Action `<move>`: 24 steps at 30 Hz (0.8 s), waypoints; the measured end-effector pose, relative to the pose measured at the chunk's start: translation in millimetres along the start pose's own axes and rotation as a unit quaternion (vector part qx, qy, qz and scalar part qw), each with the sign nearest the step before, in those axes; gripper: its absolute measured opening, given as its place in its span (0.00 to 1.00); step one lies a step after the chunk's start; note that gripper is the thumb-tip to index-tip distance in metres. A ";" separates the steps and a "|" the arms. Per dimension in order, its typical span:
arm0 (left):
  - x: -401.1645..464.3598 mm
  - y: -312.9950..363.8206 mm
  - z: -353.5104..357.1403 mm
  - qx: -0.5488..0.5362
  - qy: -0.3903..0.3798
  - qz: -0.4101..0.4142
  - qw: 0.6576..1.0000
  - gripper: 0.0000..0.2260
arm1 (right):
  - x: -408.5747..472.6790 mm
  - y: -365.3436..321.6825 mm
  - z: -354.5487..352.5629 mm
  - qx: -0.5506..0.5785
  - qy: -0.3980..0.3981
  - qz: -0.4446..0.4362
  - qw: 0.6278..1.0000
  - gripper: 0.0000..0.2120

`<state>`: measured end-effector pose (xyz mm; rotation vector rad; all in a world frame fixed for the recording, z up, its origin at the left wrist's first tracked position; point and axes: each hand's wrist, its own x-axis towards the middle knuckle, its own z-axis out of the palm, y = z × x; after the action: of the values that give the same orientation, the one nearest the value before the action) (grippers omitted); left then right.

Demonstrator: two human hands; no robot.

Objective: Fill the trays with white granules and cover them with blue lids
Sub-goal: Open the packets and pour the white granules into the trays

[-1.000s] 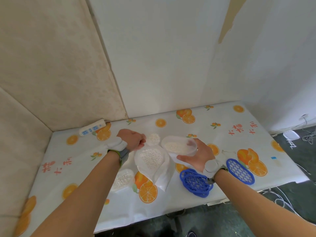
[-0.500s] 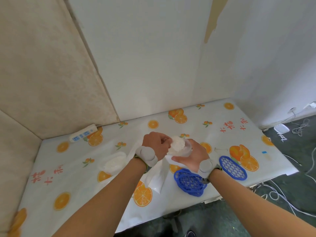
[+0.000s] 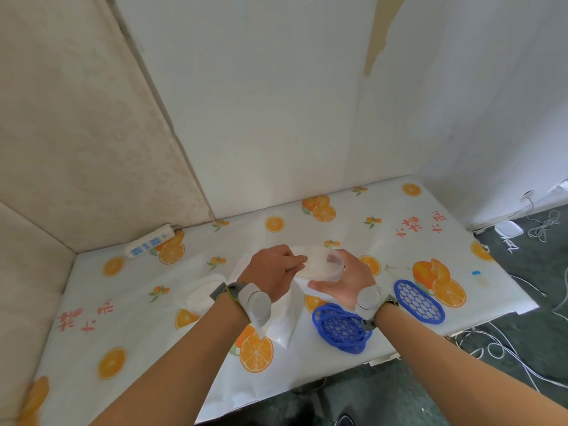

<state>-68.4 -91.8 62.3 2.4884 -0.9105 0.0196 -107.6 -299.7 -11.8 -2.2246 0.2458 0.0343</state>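
Nearest the person, both forearms reach forward over the table [image 3: 384, 210], each wearing a grey band at the wrist. Just beside the right wrist lies a stack of blue lids [image 3: 339, 329], with a single blue lid [image 3: 419, 301] a little further right; they probably wait within reach of the right hand because covering comes after filling. Under the left forearm a white plastic bag [image 3: 284, 318] lies flat on the cloth, and to its left sits a tray [image 3: 203, 295] already heaped with white granules and not yet covered.

The right hand [image 3: 344, 282] is turned palm inward, thumb toward the person and fingers curled around the far wall of a clear cup [image 3: 322, 261], which it holds tilted toward the left. That tilt suggests pouring or shaking granules out, though the stream itself is not visible. The left hand [image 3: 275, 270] comes in knuckles up, its fingers bunched together at the cup's mouth; whether they pinch the rim, the bag edge or a tray beneath is hidden, so I cannot tell what they hold. It seems placed there to steady the target or guide the granules.

Beyond the hands the table is covered in a cloth printed with oranges, and a power strip [image 3: 150, 241] lies at the far left edge against the wall.
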 end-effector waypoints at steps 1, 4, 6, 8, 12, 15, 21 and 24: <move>-3.0 -1.7 -2.3 -0.002 0.026 0.009 1.000 0.11 | 0.5 -0.3 0.7 -0.001 -0.001 -0.004 1.000 0.41; -10.9 -6.3 -12.1 -0.014 0.084 0.009 0.996 0.09 | 1.9 0.4 0.2 -0.003 -0.001 -0.004 1.000 0.41; -16.7 -13.1 -19.7 -0.018 0.115 -0.019 0.993 0.07 | 3.1 0.9 -0.5 -0.002 0.000 -0.002 1.000 0.42; -23.8 -24.1 -27.1 -0.015 0.127 -0.084 0.988 0.05 | 4.7 1.4 -1.6 -0.004 -0.005 -0.005 1.000 0.43; -41.7 -50.6 -36.3 -0.010 0.097 -0.196 0.976 0.04 | 7.3 2.0 -2.4 -0.007 -0.005 -0.006 1.000 0.41; -48.6 -65.3 -31.1 0.044 -0.008 -0.228 0.973 0.06 | 8.9 0.5 -1.2 -0.011 -0.004 -0.007 1.000 0.41; -39.1 -75.1 6.0 0.134 -0.138 -0.217 0.957 0.14 | 9.5 -1.9 0.8 -0.017 -0.013 -0.007 1.000 0.41; -32.7 -76.0 20.5 0.146 -0.180 -0.233 0.944 0.13 | 8.8 -0.5 2.0 -0.024 -0.018 -0.003 1.000 0.42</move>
<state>-50.4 -31.1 5.2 2.9898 -0.4447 -0.5057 -98.7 -299.4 -13.6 -2.2708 0.2209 0.0776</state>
